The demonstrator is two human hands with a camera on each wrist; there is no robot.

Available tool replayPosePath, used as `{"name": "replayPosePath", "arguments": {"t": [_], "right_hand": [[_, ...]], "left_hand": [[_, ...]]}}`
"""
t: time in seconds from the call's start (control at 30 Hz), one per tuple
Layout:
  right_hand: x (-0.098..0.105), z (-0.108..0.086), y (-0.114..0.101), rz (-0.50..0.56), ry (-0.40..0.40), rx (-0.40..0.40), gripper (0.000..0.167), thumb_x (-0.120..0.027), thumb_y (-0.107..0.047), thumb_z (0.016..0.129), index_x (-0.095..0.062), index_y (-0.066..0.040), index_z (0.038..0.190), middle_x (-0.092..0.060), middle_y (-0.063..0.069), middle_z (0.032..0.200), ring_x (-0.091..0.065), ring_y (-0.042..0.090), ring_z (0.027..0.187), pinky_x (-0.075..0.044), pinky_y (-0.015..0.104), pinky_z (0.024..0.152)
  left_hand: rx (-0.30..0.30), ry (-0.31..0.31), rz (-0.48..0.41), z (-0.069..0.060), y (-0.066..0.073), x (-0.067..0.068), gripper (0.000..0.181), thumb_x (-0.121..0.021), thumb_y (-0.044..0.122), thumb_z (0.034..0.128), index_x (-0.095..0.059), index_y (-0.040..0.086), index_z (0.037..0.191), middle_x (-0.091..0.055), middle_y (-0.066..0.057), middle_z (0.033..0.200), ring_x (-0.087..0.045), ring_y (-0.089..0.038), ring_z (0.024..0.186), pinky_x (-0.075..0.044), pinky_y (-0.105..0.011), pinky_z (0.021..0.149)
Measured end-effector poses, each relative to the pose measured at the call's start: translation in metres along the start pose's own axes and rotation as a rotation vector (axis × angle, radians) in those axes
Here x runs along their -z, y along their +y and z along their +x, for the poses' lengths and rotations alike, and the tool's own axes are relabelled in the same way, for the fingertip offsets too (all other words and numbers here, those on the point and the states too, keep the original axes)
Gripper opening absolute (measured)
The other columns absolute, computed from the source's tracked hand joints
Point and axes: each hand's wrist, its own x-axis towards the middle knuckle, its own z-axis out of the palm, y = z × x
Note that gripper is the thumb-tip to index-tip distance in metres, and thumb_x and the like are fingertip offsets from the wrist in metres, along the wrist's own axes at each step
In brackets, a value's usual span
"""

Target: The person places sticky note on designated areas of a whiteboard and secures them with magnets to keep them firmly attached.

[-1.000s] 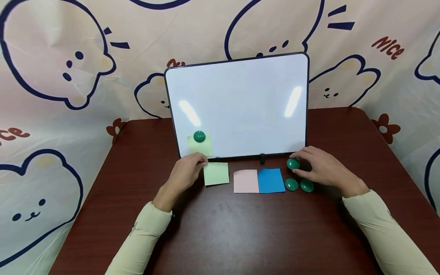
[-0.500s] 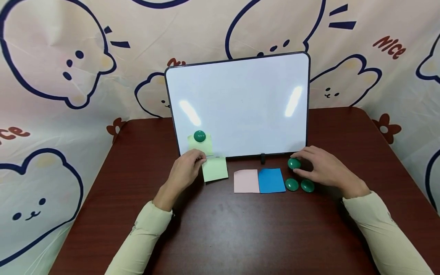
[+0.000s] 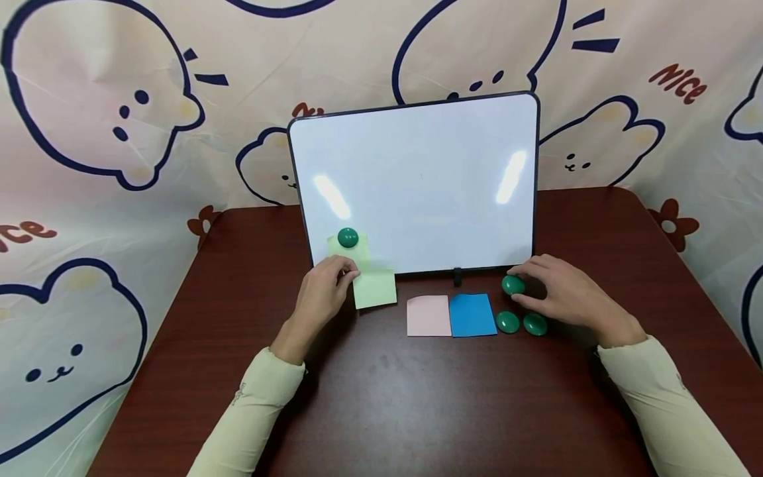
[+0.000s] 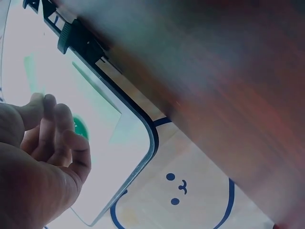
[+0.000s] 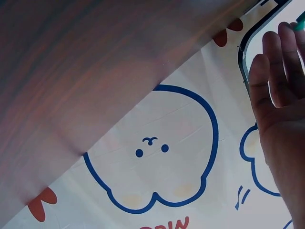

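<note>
My left hand (image 3: 320,290) pinches the upper left corner of a light green sticky note (image 3: 376,289) in front of the whiteboard's (image 3: 417,179) lower edge. Just above it, another light green sticky note (image 3: 360,248) is on the board under a round green magnet (image 3: 348,238); the left fingers partly cover it. Over at the right, my right hand (image 3: 560,291) holds a green magnet (image 3: 512,285) between fingers and thumb, low near the table. In the right wrist view only a sliver of this magnet (image 5: 300,25) shows past the fingertips.
A pink sticky note (image 3: 428,316) and a blue one (image 3: 473,315) lie side by side on the dark brown table (image 3: 417,411). Two more green magnets (image 3: 508,322) rest right of them. A black clip-like foot (image 3: 457,277) sits at the board's bottom edge.
The left hand has raised the light green sticky note slightly, from the table toward the whiteboard's lower edge. My right hand and its magnet have stayed nearly still.
</note>
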Motion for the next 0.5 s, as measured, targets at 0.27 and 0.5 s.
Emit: {"name": "replayPosePath", "arguments": {"t": [0.27, 0.5], "right_hand": [[0.0018, -0.0007, -0.0007, 0.000, 0.003, -0.003, 0.041, -0.074, -0.036, 0.089, -0.068, -0.014, 0.123, -0.067, 0.007, 0.117, -0.058, 0.023, 0.105, -0.053, 0.052, 0.090], [0.0018, 0.0001, -0.0003, 0.003, 0.001, 0.001, 0.041, -0.074, -0.036, 0.089, -0.068, -0.014, 0.123, -0.068, 0.006, 0.116, -0.058, 0.022, 0.104, -0.053, 0.051, 0.089]], "left_hand": [[0.010, -0.003, -0.019, 0.0060, 0.0017, -0.0033, 0.007, -0.069, 0.014, 0.0935, -0.071, 0.008, 0.097, -0.070, -0.006, 0.094, -0.063, -0.019, 0.084, -0.054, -0.035, 0.073], [0.019, 0.005, -0.038, 0.0104, 0.0047, -0.0051, 0.009, -0.069, 0.014, 0.0929, -0.071, 0.006, 0.097, -0.070, -0.007, 0.093, -0.062, -0.020, 0.082, -0.054, -0.035, 0.073]]}}
